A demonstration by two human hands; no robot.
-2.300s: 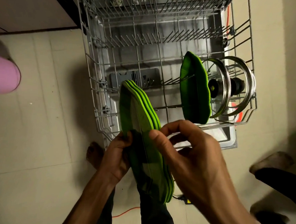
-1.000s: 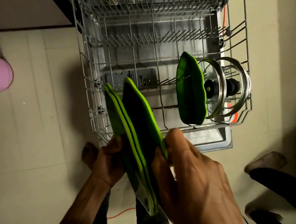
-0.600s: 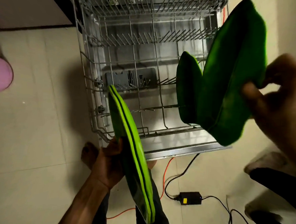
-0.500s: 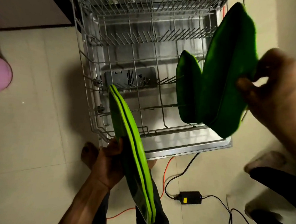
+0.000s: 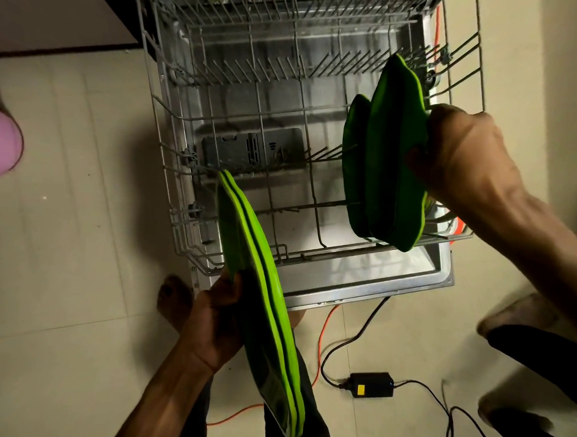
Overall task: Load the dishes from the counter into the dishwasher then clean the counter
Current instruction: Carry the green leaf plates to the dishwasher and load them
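Two green plates (image 5: 259, 303) stand on edge in the left hand (image 5: 218, 328), clasped near the dishwasher rack (image 5: 169, 165). The right hand (image 5: 464, 154) grips a third green plate (image 5: 394, 157) upright at the rack's right, just beside a racked plate (image 5: 354, 155).

left hand (image 5: 216, 318): low, fingers curled, gripping plates (image 5: 259, 293) | right hand (image 5: 464, 154): raised, forearm extended, pinching plate (image 5: 395, 163) edge
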